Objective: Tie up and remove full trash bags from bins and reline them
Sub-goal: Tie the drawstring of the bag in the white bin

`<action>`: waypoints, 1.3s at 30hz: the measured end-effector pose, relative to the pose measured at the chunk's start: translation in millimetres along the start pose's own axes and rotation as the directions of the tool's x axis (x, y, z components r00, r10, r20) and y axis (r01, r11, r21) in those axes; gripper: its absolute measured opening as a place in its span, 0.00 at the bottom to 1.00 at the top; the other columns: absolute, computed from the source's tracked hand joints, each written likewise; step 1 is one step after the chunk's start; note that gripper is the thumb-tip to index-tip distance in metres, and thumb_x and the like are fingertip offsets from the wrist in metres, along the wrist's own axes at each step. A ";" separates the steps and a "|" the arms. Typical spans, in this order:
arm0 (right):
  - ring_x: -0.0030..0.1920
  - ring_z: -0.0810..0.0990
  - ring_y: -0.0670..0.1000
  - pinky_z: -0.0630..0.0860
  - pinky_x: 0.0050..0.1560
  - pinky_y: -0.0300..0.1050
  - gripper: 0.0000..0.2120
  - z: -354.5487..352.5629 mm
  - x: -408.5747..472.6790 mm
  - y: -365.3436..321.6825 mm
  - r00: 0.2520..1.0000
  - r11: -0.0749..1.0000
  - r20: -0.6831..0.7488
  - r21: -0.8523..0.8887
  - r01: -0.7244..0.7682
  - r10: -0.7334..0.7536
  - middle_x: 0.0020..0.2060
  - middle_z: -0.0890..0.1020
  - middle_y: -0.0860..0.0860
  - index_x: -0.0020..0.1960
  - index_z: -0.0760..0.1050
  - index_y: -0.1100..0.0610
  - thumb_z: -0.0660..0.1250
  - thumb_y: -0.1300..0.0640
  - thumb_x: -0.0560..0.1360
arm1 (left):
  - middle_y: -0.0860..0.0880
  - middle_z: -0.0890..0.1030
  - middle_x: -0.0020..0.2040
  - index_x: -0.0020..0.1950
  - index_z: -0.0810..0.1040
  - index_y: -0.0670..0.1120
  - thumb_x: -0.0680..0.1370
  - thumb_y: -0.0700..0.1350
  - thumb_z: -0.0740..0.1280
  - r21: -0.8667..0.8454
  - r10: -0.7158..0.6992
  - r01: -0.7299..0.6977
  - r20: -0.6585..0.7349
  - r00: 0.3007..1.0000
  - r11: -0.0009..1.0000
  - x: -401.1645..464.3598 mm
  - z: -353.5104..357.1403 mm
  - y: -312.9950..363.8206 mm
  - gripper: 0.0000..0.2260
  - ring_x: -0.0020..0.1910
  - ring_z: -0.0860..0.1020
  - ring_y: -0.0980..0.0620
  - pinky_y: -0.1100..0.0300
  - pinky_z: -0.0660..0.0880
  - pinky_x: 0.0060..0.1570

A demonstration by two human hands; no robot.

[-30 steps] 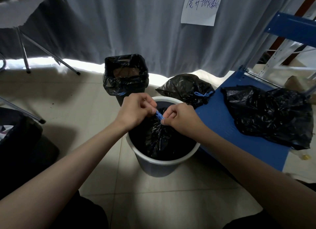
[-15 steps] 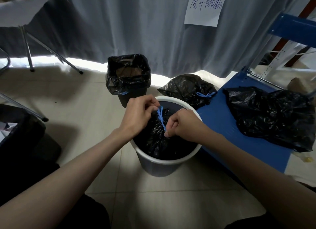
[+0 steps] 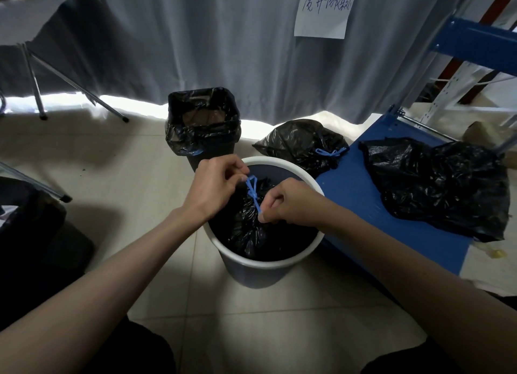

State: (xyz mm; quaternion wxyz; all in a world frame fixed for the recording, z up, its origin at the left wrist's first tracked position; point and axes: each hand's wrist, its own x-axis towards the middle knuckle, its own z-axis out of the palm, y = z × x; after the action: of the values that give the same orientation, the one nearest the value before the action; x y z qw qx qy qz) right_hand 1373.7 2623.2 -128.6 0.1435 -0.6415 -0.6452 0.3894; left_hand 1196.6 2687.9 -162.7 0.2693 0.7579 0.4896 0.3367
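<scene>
Trash bag [image 3: 246, 228], black and gathered at its neck, sits inside the round white-rimmed bin [image 3: 316, 242] directly under both hands. A blue drawstring [image 3: 253, 196] crosses at the neck: the left hand [image 3: 215, 187] pinches its upper end between curled fingers, and the right hand [image 3: 291, 203] pinches the lower end just beside the knot. Beyond the left hand stands a dark square bin [image 3: 201, 152] lined with a black bag [image 3: 181, 138] folded over its rim; something brownish lies inside, though the dim view does not let me say what. Beyond the right hand a tied bag [image 3: 296, 144] with a blue bow rests on the floor against a blue board [image 3: 361, 206], and a loose black bag [image 3: 447, 189] lies on that board further right. Near the left forearm, at the edge of view, another dark bin [image 3: 25, 206] shows only in part. Compared with a second ago, the hands have drawn apart, from touching over the neck to separated along the string, so more blue string now shows stretched between them. Counted: three bins, four black bags, two hands. A paper sign [image 3: 324, 10] hangs on the grey curtain [image 3: 195, 38] behind.
</scene>
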 end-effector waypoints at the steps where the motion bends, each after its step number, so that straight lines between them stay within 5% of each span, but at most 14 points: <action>1: 0.33 0.80 0.41 0.72 0.31 0.30 0.03 -3.0 -0.2 0.0 0.999 1.000 -0.034 0.009 -0.005 0.005 0.33 0.84 0.49 0.42 0.83 0.55 0.75 0.57 0.71 | 0.56 0.84 0.39 0.46 0.82 0.49 0.74 0.37 0.72 0.000 -0.018 0.018 0.030 0.999 1.000 3.0 -4.1 0.8 0.07 0.36 0.81 0.62 0.69 0.76 0.39; 4: 0.40 0.85 0.52 0.81 0.38 0.45 0.09 -10.4 2.5 6.4 0.986 0.997 -0.158 0.052 -0.051 0.059 0.39 0.83 0.52 0.51 0.76 0.56 0.71 0.56 0.73 | 0.58 0.82 0.40 0.45 0.81 0.52 0.73 0.35 0.71 0.176 -0.094 0.064 0.163 0.982 0.982 12.6 -20.5 1.8 0.11 0.35 0.80 0.59 0.67 0.74 0.40; 6: 0.47 0.82 0.54 0.82 0.46 0.55 0.13 -9.8 6.3 15.3 0.977 0.992 -0.211 -0.114 -0.049 0.024 0.47 0.79 0.51 0.57 0.74 0.53 0.70 0.56 0.73 | 0.54 0.82 0.47 0.49 0.82 0.53 0.71 0.36 0.73 0.346 -0.169 0.053 0.312 0.935 0.937 14.0 -27.4 2.2 0.12 0.44 0.80 0.54 0.62 0.72 0.47; 9: 0.56 0.76 0.55 0.78 0.54 0.58 0.19 3.1 7.0 23.3 0.989 0.948 -0.149 -0.310 -0.066 0.020 0.57 0.72 0.52 0.64 0.72 0.50 0.70 0.55 0.74 | 0.52 0.79 0.56 0.59 0.80 0.53 0.68 0.48 0.78 0.494 -0.235 -0.024 0.455 0.859 0.869 5.0 -19.8 6.5 0.21 0.54 0.77 0.49 0.56 0.74 0.52; 15: 0.47 0.77 0.57 0.74 0.44 0.51 0.05 16.6 9.3 27.0 0.979 0.929 -0.204 -0.366 -0.062 -0.015 0.43 0.76 0.52 0.44 0.73 0.58 0.67 0.58 0.75 | 0.51 0.74 0.58 0.51 0.81 0.51 0.73 0.47 0.72 0.573 -0.137 -0.068 0.306 0.942 0.817 -5.8 -4.3 11.3 0.08 0.54 0.77 0.44 0.55 0.72 0.44; 21: 0.48 0.74 0.56 0.73 0.49 0.52 0.05 3.6 10.2 31.8 0.966 0.920 -0.258 -0.380 -0.097 -0.005 0.49 0.75 0.52 0.49 0.71 0.56 0.65 0.58 0.76 | 0.51 0.75 0.55 0.47 0.77 0.51 0.72 0.46 0.72 0.541 -0.155 -0.043 0.315 0.936 0.840 1.5 -9.9 2.3 0.07 0.53 0.77 0.45 0.54 0.71 0.44; 26: 0.59 0.73 0.60 0.73 0.59 0.56 0.27 10.8 13.2 39.5 0.989 0.915 -0.132 -0.386 -0.116 0.070 0.60 0.70 0.55 0.70 0.63 0.50 0.69 0.50 0.74 | 0.49 0.75 0.60 0.61 0.73 0.49 0.73 0.46 0.72 0.433 -0.149 -0.086 0.480 0.864 0.897 -1.0 1.3 -8.0 0.18 0.59 0.74 0.47 0.54 0.72 0.57; 30: 0.60 0.75 0.63 0.74 0.60 0.56 0.15 19.8 13.4 42.5 0.991 0.899 -0.078 -0.417 -0.133 0.110 0.59 0.74 0.59 0.64 0.72 0.56 0.64 0.57 0.78 | 0.44 0.76 0.60 0.58 0.78 0.44 0.78 0.45 0.67 0.455 -0.142 -0.103 0.474 0.869 0.885 -7.1 14.9 -11.4 0.10 0.61 0.74 0.44 0.52 0.71 0.60; 34: 0.52 0.78 0.62 0.77 0.54 0.57 0.07 10.8 9.5 28.3 0.985 0.946 -0.117 -0.286 -0.154 0.125 0.53 0.77 0.59 0.56 0.70 0.56 0.59 0.61 0.79 | 0.41 0.78 0.57 0.51 0.77 0.41 0.78 0.39 0.64 0.408 -0.116 -0.059 0.391 0.913 0.911 -6.2 10.9 0.1 0.04 0.59 0.74 0.42 0.56 0.67 0.50; 36: 0.52 0.76 0.61 0.77 0.53 0.56 0.05 5.2 7.3 21.2 0.982 0.955 -0.153 -0.257 -0.148 0.111 0.52 0.76 0.58 0.54 0.68 0.55 0.58 0.62 0.79 | 0.42 0.78 0.55 0.50 0.76 0.41 0.78 0.38 0.64 0.388 -0.122 -0.026 0.353 0.927 0.921 -5.8 4.8 4.7 0.03 0.57 0.75 0.41 0.56 0.66 0.45; 39: 0.50 0.72 0.56 0.71 0.48 0.48 0.09 1.1 -1.8 12.4 0.977 0.967 -0.210 -0.241 -0.087 0.036 0.49 0.74 0.55 0.60 0.68 0.57 0.58 0.62 0.80 | 0.42 0.79 0.54 0.50 0.76 0.43 0.78 0.38 0.63 0.337 -0.125 0.019 0.294 0.948 0.941 -7.1 -4.3 12.0 0.04 0.56 0.76 0.40 0.50 0.72 0.52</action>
State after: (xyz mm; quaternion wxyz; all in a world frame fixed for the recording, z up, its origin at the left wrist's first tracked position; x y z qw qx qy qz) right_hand 1382.1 2619.6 -137.3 0.1153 -0.7108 -0.6504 0.2419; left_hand 1197.9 2677.3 -152.9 0.2246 0.8170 0.5182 0.1162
